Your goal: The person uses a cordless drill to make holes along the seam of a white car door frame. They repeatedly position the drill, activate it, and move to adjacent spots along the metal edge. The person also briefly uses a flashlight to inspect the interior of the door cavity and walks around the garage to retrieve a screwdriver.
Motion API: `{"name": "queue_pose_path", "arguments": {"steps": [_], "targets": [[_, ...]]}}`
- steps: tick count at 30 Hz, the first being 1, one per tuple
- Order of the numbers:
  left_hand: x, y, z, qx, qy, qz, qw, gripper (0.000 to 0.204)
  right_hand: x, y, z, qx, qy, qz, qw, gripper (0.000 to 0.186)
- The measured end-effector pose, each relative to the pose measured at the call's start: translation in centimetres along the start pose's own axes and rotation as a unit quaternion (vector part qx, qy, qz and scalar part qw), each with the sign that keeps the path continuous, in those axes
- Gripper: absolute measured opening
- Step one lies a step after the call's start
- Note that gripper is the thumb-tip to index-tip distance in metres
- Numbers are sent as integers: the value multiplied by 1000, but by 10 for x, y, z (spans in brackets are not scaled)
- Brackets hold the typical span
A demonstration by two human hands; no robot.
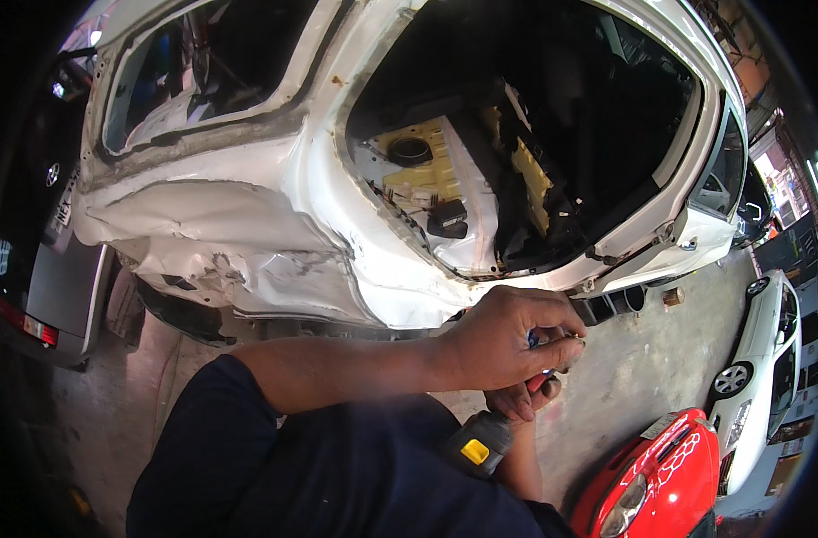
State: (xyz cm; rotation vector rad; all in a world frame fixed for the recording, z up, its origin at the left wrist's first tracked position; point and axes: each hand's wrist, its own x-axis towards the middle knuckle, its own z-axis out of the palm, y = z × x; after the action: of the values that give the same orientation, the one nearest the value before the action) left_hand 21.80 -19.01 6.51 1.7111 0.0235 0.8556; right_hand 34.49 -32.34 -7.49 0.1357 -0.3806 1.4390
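Note:
My left hand (521, 339) is closed, thumb and fingers pinched together in front of the car. A small bit of blue shows between its fingers, and what it holds is mostly hidden. Just below, my right hand (519, 401) wraps around the handle of a cordless power tool (488, 438). The tool's black base with a yellow patch sticks out under that hand, near my dark clothing. A red piece shows by the right hand's fingers. My left hand hides the tool's front end. Both hands are close together, near the lower edge of the white car's rear opening.
A white car body (324, 188) with a dented rear panel (247, 242) fills the upper part. Its window opening shows a stripped interior with a yellowish panel (427, 179). A red car (660, 475) and a white car (758, 386) stand right, a dark vehicle left. A small can (673, 296) sits on the floor.

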Motion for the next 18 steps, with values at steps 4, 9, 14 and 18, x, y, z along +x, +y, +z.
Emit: {"name": "queue_pose_path", "arguments": {"steps": [4,9,14,18], "targets": [[3,2,-3,72,43,87,993,17,-4,-8,-1,-4,4,-20,1000,72],[-17,2,-49,81,97,12,992,15,-1,-21,12,-74,-10,-14,997,87],[-64,13,-138,241,190,25,951,5,15,-19,31,-266,60,-52,961,92],[-93,36,-212,396,323,5,859,13,32,4,33,-442,110,-72,887,81]]}}
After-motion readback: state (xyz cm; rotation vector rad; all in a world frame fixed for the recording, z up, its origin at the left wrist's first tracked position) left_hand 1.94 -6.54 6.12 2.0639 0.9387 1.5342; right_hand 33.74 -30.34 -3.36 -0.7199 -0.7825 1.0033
